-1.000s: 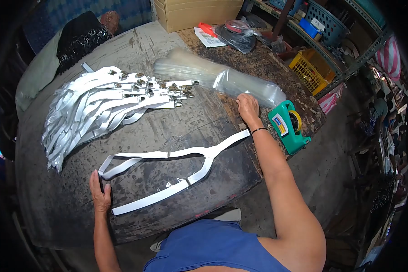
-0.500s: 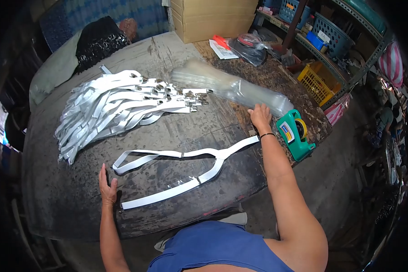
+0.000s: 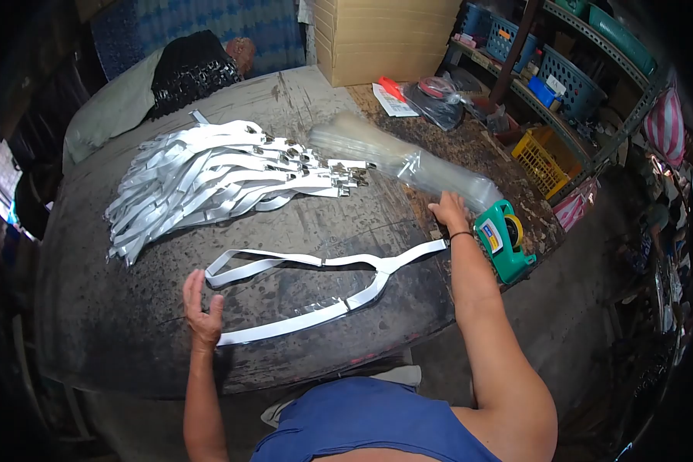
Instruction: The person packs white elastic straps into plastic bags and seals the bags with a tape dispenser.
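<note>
A pair of white Y-shaped suspenders (image 3: 383, 264) lies spread on the dark table, its two long straps reaching left and its short tail reaching right. My left hand (image 3: 202, 316) is held open at the left ends of the straps, fingers up and thumb apart, with nothing in it. My right hand (image 3: 450, 213), with a dark band at the wrist, is at the near edge of a stack of clear plastic sleeves (image 3: 446, 181); its thumb is apart from the fingers, and the fingertips are partly hidden. Right of that hand stands a green tape dispenser (image 3: 502, 242) with a yellow-cored roll.
A heap of white suspenders (image 3: 200, 177) with metal clips covers the table's back left. Behind it lies a black bundle (image 3: 196, 69). A cardboard box (image 3: 389, 38), a bagged item (image 3: 436, 104) and a shelf with baskets (image 3: 566, 81) stand farther back.
The view has shifted slightly, so things on the table appear lower and to the right. My left hand has come closer to the strap ends. My right hand's fingers look more bent at the sleeves.
</note>
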Motion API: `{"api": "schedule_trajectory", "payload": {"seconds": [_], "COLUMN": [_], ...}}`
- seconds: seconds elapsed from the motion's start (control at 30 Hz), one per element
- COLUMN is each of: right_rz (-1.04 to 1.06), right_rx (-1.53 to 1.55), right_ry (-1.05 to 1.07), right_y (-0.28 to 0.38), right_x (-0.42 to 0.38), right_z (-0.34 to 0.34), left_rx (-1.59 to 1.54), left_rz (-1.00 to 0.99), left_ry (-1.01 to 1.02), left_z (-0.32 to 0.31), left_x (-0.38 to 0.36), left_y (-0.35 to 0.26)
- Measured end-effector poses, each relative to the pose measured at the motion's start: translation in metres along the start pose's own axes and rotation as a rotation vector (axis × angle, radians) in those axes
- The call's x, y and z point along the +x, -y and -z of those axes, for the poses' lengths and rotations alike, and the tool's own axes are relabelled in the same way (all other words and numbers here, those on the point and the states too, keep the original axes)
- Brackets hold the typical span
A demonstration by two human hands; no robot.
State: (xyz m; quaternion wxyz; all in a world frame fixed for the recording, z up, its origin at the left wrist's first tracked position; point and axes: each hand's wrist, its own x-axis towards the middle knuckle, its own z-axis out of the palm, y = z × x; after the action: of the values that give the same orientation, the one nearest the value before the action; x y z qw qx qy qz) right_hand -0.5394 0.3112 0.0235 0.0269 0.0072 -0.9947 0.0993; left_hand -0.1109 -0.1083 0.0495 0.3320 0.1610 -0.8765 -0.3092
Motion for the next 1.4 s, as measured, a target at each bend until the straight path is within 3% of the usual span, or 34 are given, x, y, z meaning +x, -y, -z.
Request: {"api": "schedule_trajectory", "payload": {"seconds": [0.17,0.47,0.57,0.63,0.67,0.73,0.87,0.97,1.0,1.07,1.1,1.17,1.23,1.3,1.37,1.4], "right_rz": [-0.084,0.063,0.066,0.308,0.304,0.393,0.565,0.977,1.172,1.206,1.286,1.408,1.397,1.391,1.386,1.388], "right_rx": [0.088,-0.037,0.158,0.364,0.364,0.661,0.923,0.867,0.862,0.868,0.943,0.900,0.917,0.930,0.878,0.876], "right_ry": [0.265,-0.036,-0.101,-0.376,-0.377,-0.368,-0.136,-0.065,-0.081,0.203,0.233,0.031,-0.046,-0.123,-0.085,-0.083], "right_y": [-0.004,-0.005,-0.002,0.002,0.011,0.048,0.113,0.147,0.156,0.166,0.171,0.175,0.172,0.167,0.161,0.160], "right_x": [0.017,0.005,0.021,0.034,0.035,0.015,-0.053,-0.123,-0.144,-0.193,-0.209,-0.225,-0.229,-0.230,-0.231,-0.233], "right_z": [0.001,-0.018,-0.019,-0.021,-0.011,0.030,0.090,0.110,0.107,0.113,0.109,0.115,0.121,0.127,0.130,0.130], "left_rx": [-0.066,-0.192,-0.193,-0.215,-0.238,-0.322,-0.460,-0.478,-0.667,-1.059,-1.058,-1.142,-1.015,-0.666,-0.786,-0.873], "left_rz": [-0.086,-0.086,-0.106,-0.113,-0.119,-0.067,-0.037,-0.021,0.038,0.192,0.192,0.052,0.057,0.044,0.045,0.055], "left_ry": [0.069,0.121,0.140,0.137,0.136,0.168,0.240,0.350,0.414,0.552,0.553,0.635,0.647,0.610,0.665,0.534], "left_z": [-0.008,-0.009,-0.006,-0.011,-0.014,-0.025,-0.055,-0.071,-0.079,-0.092,-0.092,-0.092,-0.070,-0.053,-0.053,-0.051], "left_x": [-0.015,-0.023,-0.021,-0.019,-0.017,-0.012,0.004,0.019,0.022,0.024,0.025,0.027,0.032,0.036,0.035,0.032], "left_y": [-0.031,-0.077,-0.088,-0.093,-0.096,-0.102,-0.117,-0.129,-0.127,-0.129,-0.126,-0.121,-0.139,-0.132,-0.118,-0.129]}}
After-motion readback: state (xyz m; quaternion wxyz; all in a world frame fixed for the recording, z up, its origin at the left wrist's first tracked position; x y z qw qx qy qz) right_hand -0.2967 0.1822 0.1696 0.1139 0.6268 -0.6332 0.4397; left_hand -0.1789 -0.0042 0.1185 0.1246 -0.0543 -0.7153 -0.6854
